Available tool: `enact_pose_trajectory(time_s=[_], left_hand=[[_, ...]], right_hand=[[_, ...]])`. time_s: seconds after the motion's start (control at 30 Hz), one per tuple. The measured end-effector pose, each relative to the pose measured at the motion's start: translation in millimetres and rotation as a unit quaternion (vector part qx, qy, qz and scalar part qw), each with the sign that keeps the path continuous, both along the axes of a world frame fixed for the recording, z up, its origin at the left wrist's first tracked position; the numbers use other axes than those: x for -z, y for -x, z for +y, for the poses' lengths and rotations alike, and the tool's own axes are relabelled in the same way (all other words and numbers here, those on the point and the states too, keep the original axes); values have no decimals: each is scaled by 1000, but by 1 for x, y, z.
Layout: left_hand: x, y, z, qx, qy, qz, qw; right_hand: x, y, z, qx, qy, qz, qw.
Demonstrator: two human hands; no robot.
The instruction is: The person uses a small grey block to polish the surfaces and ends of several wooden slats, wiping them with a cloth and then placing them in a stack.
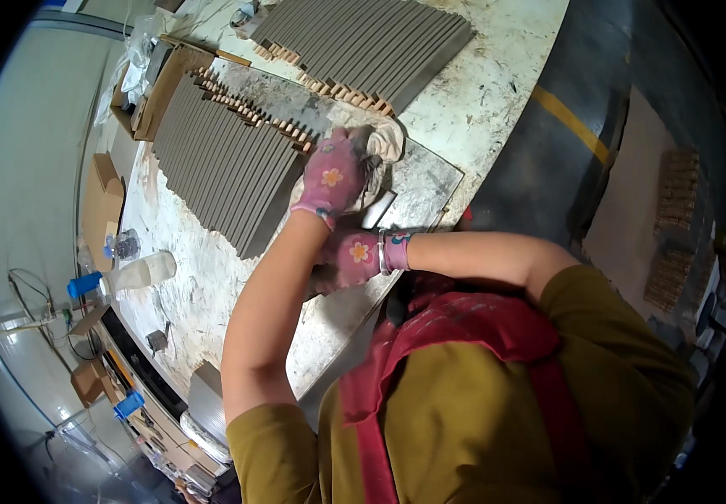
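My left hand (335,175), in a pink flowered glove with a darkened palm side, is closed on a crumpled off-white cloth (390,137), which bunches out around its fingers. My right hand (353,259), gloved alike, lies nearer my body and partly under my left forearm; its fingers are hidden. Left of my hands sits a stack of long grey strips (224,164) with light, wood-coloured ends. A second similar stack (371,46) lies farther off. Beneath the cloth is a smeared metal plate (430,178), with a small shiny rectangular piece (379,210) near my right hand.
The stained white table (505,92) curves away at the right. Cardboard boxes (180,80) stand at its far left. A clear bottle with a blue cap (146,270) lies on the left side. Across the floor at right, brown stacked pieces (676,191) rest on a board.
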State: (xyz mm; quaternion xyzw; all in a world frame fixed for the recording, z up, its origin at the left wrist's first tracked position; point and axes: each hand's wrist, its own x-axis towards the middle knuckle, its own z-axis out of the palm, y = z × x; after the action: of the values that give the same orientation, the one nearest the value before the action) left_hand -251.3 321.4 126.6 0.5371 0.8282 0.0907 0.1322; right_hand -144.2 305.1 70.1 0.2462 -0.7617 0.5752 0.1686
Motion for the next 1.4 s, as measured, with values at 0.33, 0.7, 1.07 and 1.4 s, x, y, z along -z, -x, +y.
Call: enact_pose_trajectory(time_s=[0.33,0.7,1.07,1.4], left_hand=[[-116,14,-145,-254,-319,-6,913],[-22,-18,-304,-366,-2,102,925],[-1,-77,-142,-183,-74,-7,980],[-6,-79,-164,-260,-78,-455,848]], right_hand=[[-19,-13,30,-56,3,-232,971],[-14,-50,137,155,484,-282,814],[-7,-69,138,179,636,-272,699],[-7,-42,122,-2,627,-144,766]])
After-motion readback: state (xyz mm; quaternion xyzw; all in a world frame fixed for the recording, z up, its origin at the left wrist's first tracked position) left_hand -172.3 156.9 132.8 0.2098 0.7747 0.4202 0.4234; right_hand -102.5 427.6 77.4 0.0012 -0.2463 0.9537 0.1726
